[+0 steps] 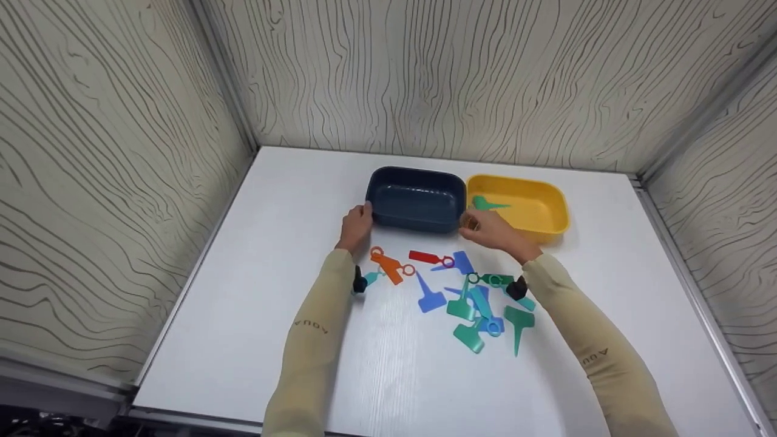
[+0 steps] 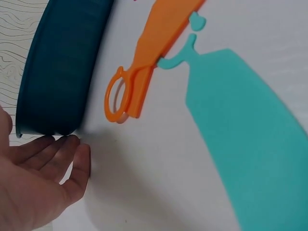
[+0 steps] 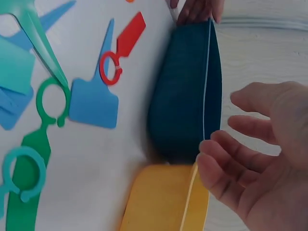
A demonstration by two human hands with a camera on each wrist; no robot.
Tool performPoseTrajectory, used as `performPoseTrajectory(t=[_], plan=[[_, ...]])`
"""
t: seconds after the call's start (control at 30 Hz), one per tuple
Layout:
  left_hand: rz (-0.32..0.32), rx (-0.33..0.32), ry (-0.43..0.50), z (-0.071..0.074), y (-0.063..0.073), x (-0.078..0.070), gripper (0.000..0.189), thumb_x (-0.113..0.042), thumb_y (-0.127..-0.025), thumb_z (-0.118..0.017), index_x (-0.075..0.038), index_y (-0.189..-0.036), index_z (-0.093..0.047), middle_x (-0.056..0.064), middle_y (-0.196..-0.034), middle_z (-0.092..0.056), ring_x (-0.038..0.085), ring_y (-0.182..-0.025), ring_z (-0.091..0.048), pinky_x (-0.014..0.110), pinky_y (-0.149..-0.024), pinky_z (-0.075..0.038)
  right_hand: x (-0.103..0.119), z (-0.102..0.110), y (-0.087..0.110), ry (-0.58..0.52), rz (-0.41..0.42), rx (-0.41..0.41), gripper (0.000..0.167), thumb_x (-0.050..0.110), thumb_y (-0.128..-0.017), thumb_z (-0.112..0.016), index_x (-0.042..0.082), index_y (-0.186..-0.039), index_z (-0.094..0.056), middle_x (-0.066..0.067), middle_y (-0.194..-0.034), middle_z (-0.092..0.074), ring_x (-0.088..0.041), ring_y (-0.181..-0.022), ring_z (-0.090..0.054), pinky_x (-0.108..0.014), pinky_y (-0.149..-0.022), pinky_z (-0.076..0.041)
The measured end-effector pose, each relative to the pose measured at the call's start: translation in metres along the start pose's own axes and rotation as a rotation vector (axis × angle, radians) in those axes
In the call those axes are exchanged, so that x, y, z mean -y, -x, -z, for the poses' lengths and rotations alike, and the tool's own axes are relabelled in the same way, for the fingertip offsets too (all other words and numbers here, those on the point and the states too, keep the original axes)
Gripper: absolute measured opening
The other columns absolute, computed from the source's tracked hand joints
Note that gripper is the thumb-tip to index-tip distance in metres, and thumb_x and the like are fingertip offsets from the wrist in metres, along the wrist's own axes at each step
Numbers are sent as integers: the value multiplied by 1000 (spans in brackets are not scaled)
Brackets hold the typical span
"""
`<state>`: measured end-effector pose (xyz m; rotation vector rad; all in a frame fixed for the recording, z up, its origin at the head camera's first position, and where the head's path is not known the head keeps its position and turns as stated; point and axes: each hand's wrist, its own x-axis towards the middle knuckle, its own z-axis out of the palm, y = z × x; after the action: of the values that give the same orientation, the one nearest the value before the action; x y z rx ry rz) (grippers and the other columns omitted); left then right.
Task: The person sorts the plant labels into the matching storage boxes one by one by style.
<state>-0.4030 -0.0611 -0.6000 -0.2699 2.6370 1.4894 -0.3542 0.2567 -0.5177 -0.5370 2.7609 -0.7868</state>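
Note:
A dark blue tub (image 1: 417,223) stands at the back, side by side with a yellow tub (image 1: 557,227). My left hand (image 1: 356,226) rests its fingers against the left end of the blue tub, fingers fairly straight in the left wrist view. At the corner where the tubs meet is my right hand (image 1: 490,229); its loosely bent fingers (image 3: 222,161) touch the rims and hold nothing. A green T-shaped plant label (image 1: 481,203) lies in the yellow tub. The blue tub shows a bare bottom.
Plastic plant labels lie in front of the tubs: orange ring tags (image 1: 390,267), a red ring tag (image 1: 425,257), blue T-shaped labels (image 1: 431,301), several green labels (image 1: 519,317) and turquoise ring tags (image 2: 240,120). A patterned wall (image 1: 425,79) rises behind the white table (image 1: 243,315).

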Motion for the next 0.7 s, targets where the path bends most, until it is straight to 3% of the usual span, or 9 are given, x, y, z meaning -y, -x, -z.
performPoseTrajectory(t=[0.23, 0.47, 0.7], plan=[[-28, -25, -6, -1, 0, 1, 54, -46, -105, -30, -5, -124, -59, 14, -118, -64, 28, -111, -60, 43, -97, -46, 15, -23, 11, 59, -31, 177, 45, 41, -92, -67, 13, -126, -58, -7, -111, -65, -21, -93, -62, -37, -83, -55], [-13, -27, -18, -2, -2, 2, 57, -48, -105, -28, -7, -135, -52, 13, -132, -59, 29, -124, -55, 43, -104, -44, 27, -47, 19, 63, -24, 319, 43, 32, -91, -70, 14, -128, -58, -10, -117, -65, -24, -100, -60, -41, -89, -54], [-17, -21, -20, -2, 0, 0, 56, -47, -105, -28, -7, -137, -51, 13, -133, -58, 29, -125, -54, 43, -105, -43, 37, -74, 29, 75, -42, 416, 43, 29, -87, -75, 20, -127, -60, -7, -117, -61, -22, -100, -57, -41, -90, -53]])
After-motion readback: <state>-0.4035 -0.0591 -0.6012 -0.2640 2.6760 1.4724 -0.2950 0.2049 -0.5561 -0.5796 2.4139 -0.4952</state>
